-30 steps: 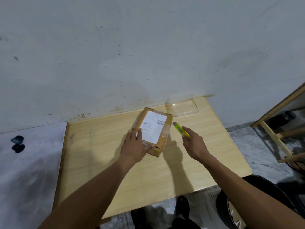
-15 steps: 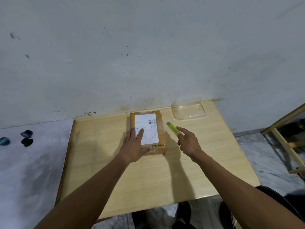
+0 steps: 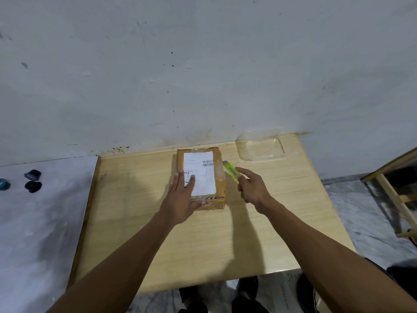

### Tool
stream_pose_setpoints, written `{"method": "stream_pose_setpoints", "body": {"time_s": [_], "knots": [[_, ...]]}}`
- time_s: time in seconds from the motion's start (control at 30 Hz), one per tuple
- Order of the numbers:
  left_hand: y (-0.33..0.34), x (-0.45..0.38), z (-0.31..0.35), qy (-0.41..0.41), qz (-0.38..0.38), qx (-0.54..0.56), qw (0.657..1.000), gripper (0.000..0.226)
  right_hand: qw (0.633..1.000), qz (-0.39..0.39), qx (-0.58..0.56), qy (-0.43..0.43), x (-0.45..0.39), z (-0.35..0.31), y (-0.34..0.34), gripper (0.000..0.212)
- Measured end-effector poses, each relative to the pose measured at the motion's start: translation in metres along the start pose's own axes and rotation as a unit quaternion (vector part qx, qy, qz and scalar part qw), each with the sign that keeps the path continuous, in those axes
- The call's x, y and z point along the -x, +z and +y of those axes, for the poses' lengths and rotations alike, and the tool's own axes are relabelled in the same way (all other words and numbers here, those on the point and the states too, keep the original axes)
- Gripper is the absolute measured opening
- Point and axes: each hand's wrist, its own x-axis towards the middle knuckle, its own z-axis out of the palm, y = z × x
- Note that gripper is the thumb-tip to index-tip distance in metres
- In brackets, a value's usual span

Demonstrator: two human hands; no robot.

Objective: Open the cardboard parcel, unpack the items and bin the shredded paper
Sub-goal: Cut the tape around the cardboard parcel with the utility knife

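A taped brown cardboard parcel [image 3: 218,177] with a white shipping label lies flat on the light wooden table [image 3: 203,240], near the wall. My left hand [image 3: 182,197] rests on its near left part with straight fingers pressing down on the label. My right hand [image 3: 251,188] grips a yellow-green utility knife [image 3: 231,171] just right of the parcel, its tip pointing toward the parcel's far right edge. No blade is discernible. The parcel is sealed.
A clear plastic tray [image 3: 261,146] sits at the table's far right corner by the wall. Several small dark objects [image 3: 32,180] lie on the grey floor to the left. A wooden frame [image 3: 392,190] stands at the right. A dark bin's rim [image 3: 304,290] shows below the table's near edge.
The parcel has been turned from a slanted position to lie straight along the table. My left hand stayed on it, and my right hand with the knife stays close to its right side.
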Motion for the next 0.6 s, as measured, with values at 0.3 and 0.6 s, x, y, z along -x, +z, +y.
{"method": "stream_pose_setpoints", "body": {"time_s": [0.3, 0.6], "knots": [[0.0037, 0.0018, -0.0012, 0.006, 0.024, -0.001, 1.000, 0.129, 1.000, -0.019, -0.017, -0.007, -0.0005, 0.0032, -0.0032, 0.031], [0.0034, 0.0015, 0.0000, 0.002, 0.023, 0.001, 1.000, 0.126, 0.977, 0.033, 0.187, -0.092, -0.0037, 0.0025, 0.0041, 0.035]]}}
